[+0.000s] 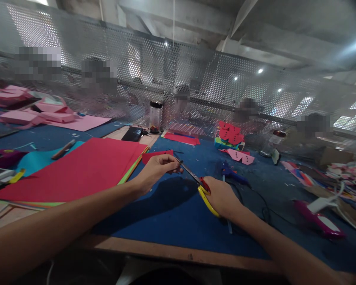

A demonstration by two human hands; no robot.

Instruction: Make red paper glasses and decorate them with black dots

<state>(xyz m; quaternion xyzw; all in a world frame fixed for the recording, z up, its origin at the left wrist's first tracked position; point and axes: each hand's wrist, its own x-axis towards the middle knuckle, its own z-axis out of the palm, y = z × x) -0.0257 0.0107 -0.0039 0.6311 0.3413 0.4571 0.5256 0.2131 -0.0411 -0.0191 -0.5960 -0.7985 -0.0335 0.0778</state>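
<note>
My right hand (222, 198) is wrapped round the red and yellow handles of a pair of scissors (192, 175). The blades point up and to the left, their tips right at the fingers of my left hand (163, 168). Those fingers are pinched together above the blue mat (166, 225); whatever small thing they hold is too small to make out. Just behind my left hand is a red paper piece (156, 155), partly hidden by it. Left of that, a stack of coloured paper (77, 170) with a red sheet on top lies beside my left forearm.
Behind my right hand lie a blue glue gun (234, 174) with its cable and pink paper cutouts (240, 156). A magenta glue gun (319, 219) and paper scraps (347, 178) are at right. A jar (156, 116) and a black phone (132, 133) stand near the perforated metal screen (207, 79).
</note>
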